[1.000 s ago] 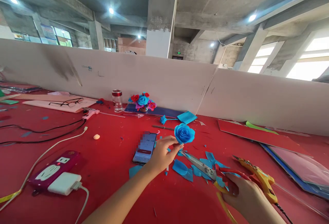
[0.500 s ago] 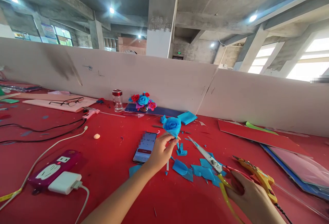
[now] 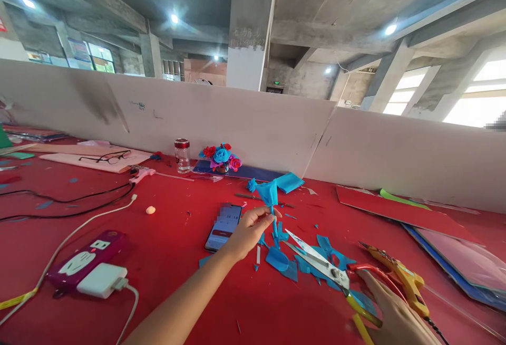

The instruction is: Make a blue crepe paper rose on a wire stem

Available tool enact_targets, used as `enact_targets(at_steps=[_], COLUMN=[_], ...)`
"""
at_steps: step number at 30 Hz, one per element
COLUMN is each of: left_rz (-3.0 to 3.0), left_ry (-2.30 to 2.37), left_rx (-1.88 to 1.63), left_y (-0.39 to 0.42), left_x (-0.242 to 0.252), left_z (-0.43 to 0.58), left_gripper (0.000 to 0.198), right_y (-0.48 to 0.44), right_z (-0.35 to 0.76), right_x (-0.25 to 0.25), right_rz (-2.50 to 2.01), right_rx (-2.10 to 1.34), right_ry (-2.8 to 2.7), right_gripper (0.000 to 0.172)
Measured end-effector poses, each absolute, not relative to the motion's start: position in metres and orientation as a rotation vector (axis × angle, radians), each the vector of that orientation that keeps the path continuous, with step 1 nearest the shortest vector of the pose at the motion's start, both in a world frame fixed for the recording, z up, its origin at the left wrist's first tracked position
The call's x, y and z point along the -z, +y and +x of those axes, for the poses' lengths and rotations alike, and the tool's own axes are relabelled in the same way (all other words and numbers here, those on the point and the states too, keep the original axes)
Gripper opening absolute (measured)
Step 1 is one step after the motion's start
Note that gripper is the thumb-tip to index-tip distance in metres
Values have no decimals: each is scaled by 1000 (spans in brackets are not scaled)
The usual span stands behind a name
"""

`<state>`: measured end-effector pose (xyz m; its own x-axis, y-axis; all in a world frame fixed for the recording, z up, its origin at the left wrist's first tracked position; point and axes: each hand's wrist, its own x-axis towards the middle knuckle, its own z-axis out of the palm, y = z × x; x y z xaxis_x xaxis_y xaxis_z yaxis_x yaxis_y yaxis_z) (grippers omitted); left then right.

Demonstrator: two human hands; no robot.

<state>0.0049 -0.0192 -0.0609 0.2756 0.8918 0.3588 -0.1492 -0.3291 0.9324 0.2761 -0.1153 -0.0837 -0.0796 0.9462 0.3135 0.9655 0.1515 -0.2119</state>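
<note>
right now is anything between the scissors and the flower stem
Possibly one thing: a small blue piece shows between the open scissors, in the right hand, and the stem, in the left hand. Whether it is attached or lies on the table is unclear. Nothing else visible intervenes.

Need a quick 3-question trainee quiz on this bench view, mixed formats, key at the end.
1. Multiple choice. What is the left hand holding by its stem?
A) a phone
B) a blue flower
C) a glue gun

2. True or false. The scissors in the right hand are fully closed.

3. Fill in the blank. As the camera sees it, the jar with the red lid stands to the ____ of the small bouquet.

Key: 1. B. 2. False; they are open. 3. left.
</note>
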Motion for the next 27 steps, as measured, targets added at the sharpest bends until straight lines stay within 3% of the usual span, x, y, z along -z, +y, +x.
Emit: enact_targets(at_steps=[5,12,21,27], left_rz=[1518,1551,1559,1511], left_ry=[704,716,633,650], left_rx=[-1268,-1255,-1179,-1208], left_y=[-20,-21,-25,-25], left_x=[60,61,57,57], left_z=[6,5,6,8], left_gripper=[24,23,18,17], right_y=[-114,-113,-108,-110], right_z=[274,274,278,276], right_x=[84,89,75,75], right_rz=[-1835,-1830,-1803,-1775], right_rx=[5,29,226,79], right_ry=[-2060,-2071,-2175,-2210], right_gripper=[39,48,38,38])
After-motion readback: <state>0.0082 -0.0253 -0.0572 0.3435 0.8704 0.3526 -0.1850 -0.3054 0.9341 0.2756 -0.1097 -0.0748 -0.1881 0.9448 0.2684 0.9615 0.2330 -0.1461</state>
